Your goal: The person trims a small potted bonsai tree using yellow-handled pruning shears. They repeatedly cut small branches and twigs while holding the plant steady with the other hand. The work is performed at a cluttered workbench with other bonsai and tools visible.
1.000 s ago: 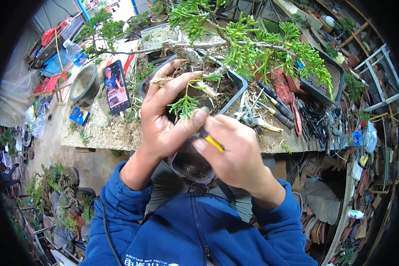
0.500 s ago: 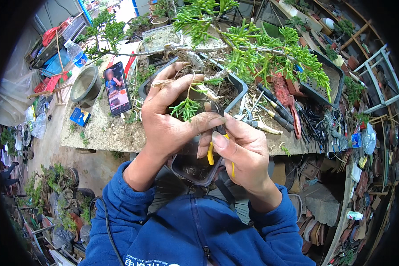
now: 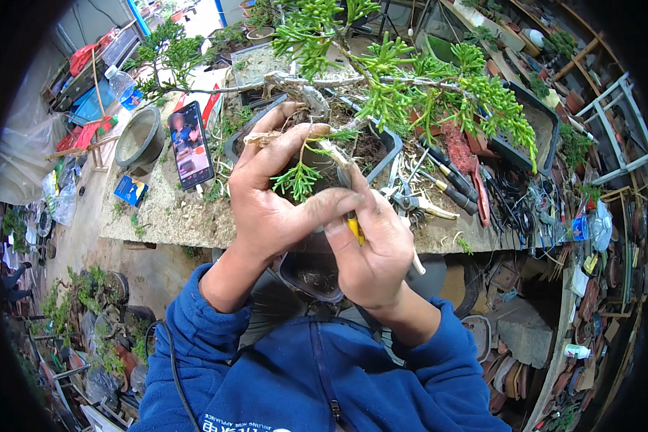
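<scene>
A juniper bonsai (image 3: 317, 101) with twisted bare wood and green sprays rises from a dark rectangular pot (image 3: 390, 147). My left hand (image 3: 263, 191) curls around the base of a low branch, its thumb reaching toward the right hand. A small green sprig (image 3: 295, 180) hangs between thumb and fingers. Closed around yellow-handled pliers (image 3: 355, 227), my right hand (image 3: 374, 252) hides most of the tool. The metal jaws meet the end of a pale stripped branch stub (image 3: 335, 153); whether they bite it is hidden. A pale tip sticks out below the right hand.
Left on the worktop (image 3: 162, 223) are a phone (image 3: 190, 146), a grey pot (image 3: 138, 137) and a small blue box (image 3: 130, 190). Several hand tools (image 3: 450, 180) lie to the right, by a black tray (image 3: 540, 133). A dark container (image 3: 309, 277) sits below the hands.
My right hand has shifted left and turned, bringing the pliers up against the stub and covering more of the yellow handles. My left hand has stayed nearly still.
</scene>
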`<state>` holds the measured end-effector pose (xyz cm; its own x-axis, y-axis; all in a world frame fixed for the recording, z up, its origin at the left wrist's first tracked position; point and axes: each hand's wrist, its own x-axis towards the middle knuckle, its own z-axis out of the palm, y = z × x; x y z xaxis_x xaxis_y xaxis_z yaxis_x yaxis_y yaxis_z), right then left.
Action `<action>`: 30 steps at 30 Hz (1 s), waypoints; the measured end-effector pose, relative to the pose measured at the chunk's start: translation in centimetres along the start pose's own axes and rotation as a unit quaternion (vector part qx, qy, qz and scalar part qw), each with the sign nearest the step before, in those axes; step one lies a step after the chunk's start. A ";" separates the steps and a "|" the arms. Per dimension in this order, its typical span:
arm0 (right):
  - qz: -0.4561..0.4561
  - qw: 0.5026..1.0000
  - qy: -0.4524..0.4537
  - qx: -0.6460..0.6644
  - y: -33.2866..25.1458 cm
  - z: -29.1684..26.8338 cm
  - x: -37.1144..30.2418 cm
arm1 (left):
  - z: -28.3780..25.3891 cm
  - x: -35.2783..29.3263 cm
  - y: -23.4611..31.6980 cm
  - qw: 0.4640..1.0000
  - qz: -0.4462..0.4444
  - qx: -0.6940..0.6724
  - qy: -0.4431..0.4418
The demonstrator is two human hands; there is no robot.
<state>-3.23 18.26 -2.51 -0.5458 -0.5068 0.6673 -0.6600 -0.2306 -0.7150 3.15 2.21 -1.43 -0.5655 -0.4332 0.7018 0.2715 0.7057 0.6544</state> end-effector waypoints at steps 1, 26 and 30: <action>-0.020 0.999 0.007 -0.026 0.2 0.3 0.1 | 0.0 0.0 0.0 1.000 0.001 0.007 -0.001; 0.280 0.875 -0.086 0.386 -2.0 -3.1 2.0 | 0.7 -0.1 0.4 0.999 -0.010 -0.020 0.035; 0.289 0.897 -0.077 0.325 -1.8 -3.1 2.0 | 0.9 0.0 0.2 0.999 0.002 -0.011 0.042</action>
<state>-4.70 20.28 0.75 -0.5889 -0.7952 0.1444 0.1784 -0.3022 -0.9364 2.54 2.89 -1.53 -0.4968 -0.4777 0.7246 0.2902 0.6954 0.6574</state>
